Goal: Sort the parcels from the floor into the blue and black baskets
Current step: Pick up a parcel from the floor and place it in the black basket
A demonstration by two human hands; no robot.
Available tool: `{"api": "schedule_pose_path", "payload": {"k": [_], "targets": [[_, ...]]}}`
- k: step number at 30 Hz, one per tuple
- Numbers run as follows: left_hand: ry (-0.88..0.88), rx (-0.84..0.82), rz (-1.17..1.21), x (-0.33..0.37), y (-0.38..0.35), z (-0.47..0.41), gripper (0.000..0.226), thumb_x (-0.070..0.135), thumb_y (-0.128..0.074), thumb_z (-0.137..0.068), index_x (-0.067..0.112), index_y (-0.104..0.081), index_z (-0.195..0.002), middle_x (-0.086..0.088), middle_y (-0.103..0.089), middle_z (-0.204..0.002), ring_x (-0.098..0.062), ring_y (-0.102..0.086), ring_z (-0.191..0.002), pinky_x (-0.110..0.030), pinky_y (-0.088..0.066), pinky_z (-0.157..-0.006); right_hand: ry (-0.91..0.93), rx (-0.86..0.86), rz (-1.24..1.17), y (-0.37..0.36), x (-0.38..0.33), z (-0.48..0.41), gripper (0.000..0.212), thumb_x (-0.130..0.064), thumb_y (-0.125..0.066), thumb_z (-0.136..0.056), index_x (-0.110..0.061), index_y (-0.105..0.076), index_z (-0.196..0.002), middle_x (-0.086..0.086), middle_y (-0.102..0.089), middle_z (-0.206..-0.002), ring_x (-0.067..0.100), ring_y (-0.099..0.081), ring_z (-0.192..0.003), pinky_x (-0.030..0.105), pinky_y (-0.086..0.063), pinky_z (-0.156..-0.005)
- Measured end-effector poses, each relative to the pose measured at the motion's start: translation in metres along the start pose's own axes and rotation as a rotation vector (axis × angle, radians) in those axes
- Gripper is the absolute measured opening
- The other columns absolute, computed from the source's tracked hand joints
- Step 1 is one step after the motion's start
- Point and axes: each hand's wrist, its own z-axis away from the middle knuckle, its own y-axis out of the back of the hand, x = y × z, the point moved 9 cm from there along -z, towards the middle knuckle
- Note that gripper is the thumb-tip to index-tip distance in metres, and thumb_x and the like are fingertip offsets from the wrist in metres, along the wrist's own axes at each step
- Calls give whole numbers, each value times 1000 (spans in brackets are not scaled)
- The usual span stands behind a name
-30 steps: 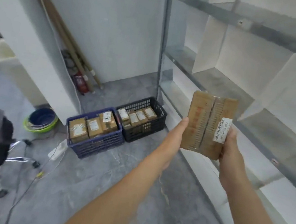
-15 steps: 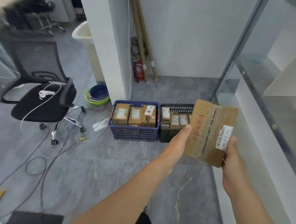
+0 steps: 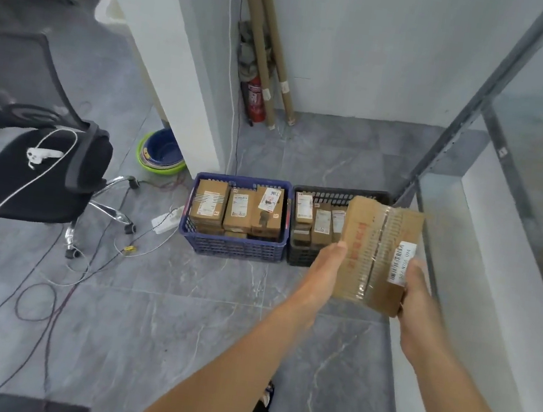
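Gripping one parcel [image 3: 377,254] between left hand [image 3: 325,268] and right hand [image 3: 419,294] (undropped yet); blue basket [image 3: 233,246] and black basket [image 3: 301,254] already hold several.

Glossy tape [image 3: 381,255] is gleaming on the matt cardboard parcel [image 3: 358,283] between left hand [image 3: 324,269] and right hand [image 3: 420,294]; beyond, the smooth floor [image 3: 180,314] is shining faintly.

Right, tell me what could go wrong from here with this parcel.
1. The parcel is held only at its side edges by the left hand and right hand; it might slip.
2. The black basket already holds boxes, and the parcel looks bigger, so it may not seat.
3. Loose cables and a power strip lie beside the blue basket: a possible trip.
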Motion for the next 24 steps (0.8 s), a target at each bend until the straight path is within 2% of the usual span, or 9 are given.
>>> {"api": "schedule_pose_path", "payload": {"k": [3,9,11,13,15,19,21,24], "targets": [[30,-5,-15,15,3,-40,35,60,-26,-108,42,-48,-128,23,-56,-108,5,-51,-100,-38,-37,-104,-31,-9,27,-11,-10,-42,70,-84,-31,-95,-41,-58,-144,-2,-64,-142,22,-57,-132,55,-36,-121],[105,22,-44,36,0,-133,39,59,-26,-109,36,-47,-133,17,-56,-111,2,-50,-97,-34,-35,-95,-48,-61,13,-27,-34,-129,54,-71,-29,-105,-40,-59,-138,-4,-69,-131,19,-63,-124,52,-44,-115],[139,33,-48,38,-5,-169,44,58,-27,-109,31,-49,-136,15,-58,-111,2,-51,-96,-33,-35,-94,-64,-82,46,-32,-36,-166,63,-82,-34,-92,-46,-57,-138,-6,-68,-135,19,-62,-127,54,-45,-115],[187,61,-30,38,-9,-208,46,59,-29,-108,30,-49,-137,12,-60,-114,-4,-56,-104,-36,-38,-96,-89,-90,65,-30,-32,-210,74,-93,-39,-79,-50,-57,-136,-10,-68,-135,17,-62,-127,55,-45,-113],[240,94,-16,34,-13,-248,45,61,-31,-107,32,-50,-136,11,-61,-116,-12,-58,-111,-38,-40,-98,-155,-107,85,-30,-27,-252,81,-99,-40,-74,-53,-55,-139,-11,-67,-137,17,-61,-129,53,-43,-115],[343,146,-6,21,-20,-320,43,68,-35,-103,39,-54,-126,8,-63,-119,-16,-60,-114,-46,-43,-108,-293,-194,113,-39,-19,-322,62,-77,-28,-101,-46,-46,-152,-6,-56,-151,22,-48,-141,53,-31,-122],[389,169,-16,14,-20,-353,40,70,-35,-102,40,-55,-121,6,-64,-120,-20,-59,-118,-52,-41,-113,-319,-211,128,-44,-11,-359,58,-72,-27,-105,-45,-47,-151,-5,-57,-151,21,-49,-140,53,-32,-123],[450,204,-7,-5,-16,-400,44,66,-35,-104,35,-59,-125,4,-67,-121,-19,-61,-116,-51,-41,-113,-329,-251,156,-53,2,-407,54,-70,-28,-104,-47,-48,-149,-7,-59,-147,19,-53,-137,56,-35,-121]]}}
